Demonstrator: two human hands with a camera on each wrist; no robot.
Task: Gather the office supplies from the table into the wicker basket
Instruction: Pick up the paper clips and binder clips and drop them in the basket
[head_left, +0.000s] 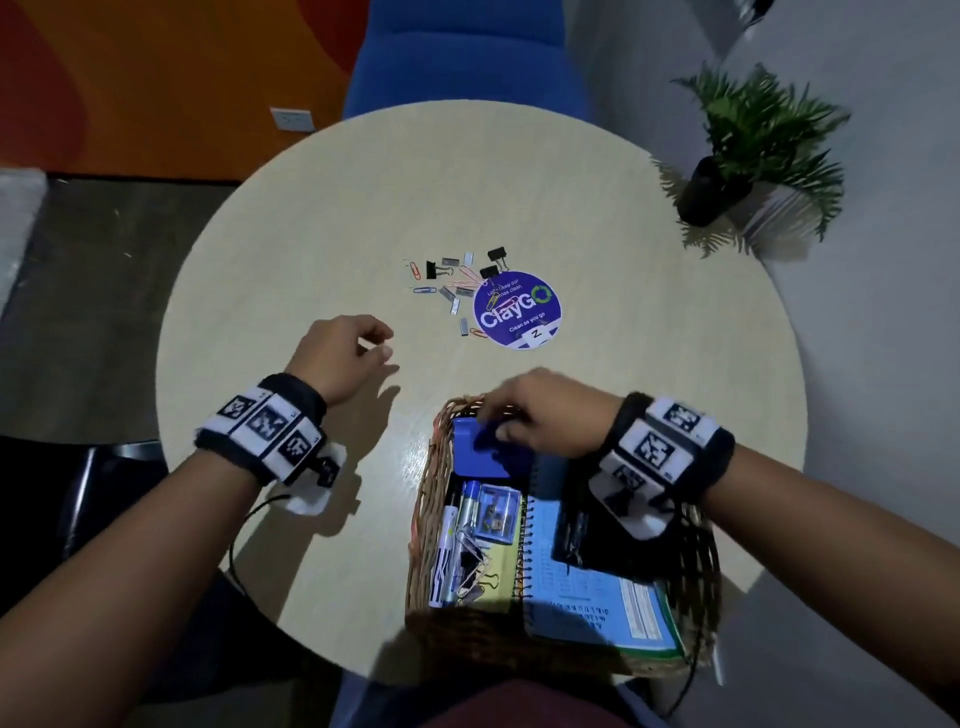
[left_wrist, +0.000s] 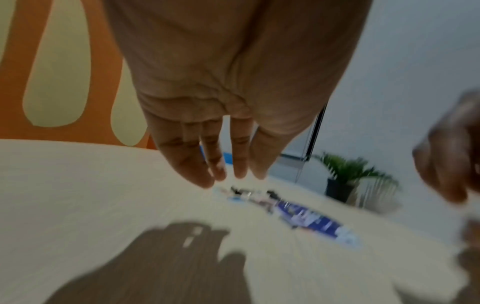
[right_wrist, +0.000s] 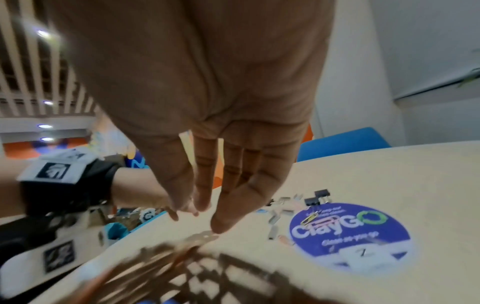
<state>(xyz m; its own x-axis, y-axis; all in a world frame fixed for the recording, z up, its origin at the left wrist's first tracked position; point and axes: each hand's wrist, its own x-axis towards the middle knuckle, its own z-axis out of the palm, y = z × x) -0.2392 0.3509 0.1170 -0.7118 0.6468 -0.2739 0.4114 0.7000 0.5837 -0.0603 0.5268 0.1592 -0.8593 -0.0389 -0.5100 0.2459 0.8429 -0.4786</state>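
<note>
A wicker basket (head_left: 423, 499) stands at the table's near edge, right of centre. In it lie a blue box (head_left: 472, 452), markers (head_left: 452, 535), a small clear case (head_left: 498, 512), loose clips and a spiral notebook (head_left: 587, 597). My right hand (head_left: 493, 421) hovers over the basket's far end above the blue box, fingers straight (right_wrist: 202, 214), holding nothing. My left hand (head_left: 382, 345) hangs over bare table left of the basket, fingers relaxed (left_wrist: 226, 176) and empty. A scatter of paper clips, binder clips and staples (head_left: 457, 283) (right_wrist: 285, 207) lies mid-table beyond both hands.
A round purple ClayGO sticker (head_left: 517, 309) lies flat beside the clips, and a few clips rest on it. The round beige table (head_left: 311, 234) has a blue chair (head_left: 467, 52) behind it. A potted plant (head_left: 753, 145) stands off its far right edge.
</note>
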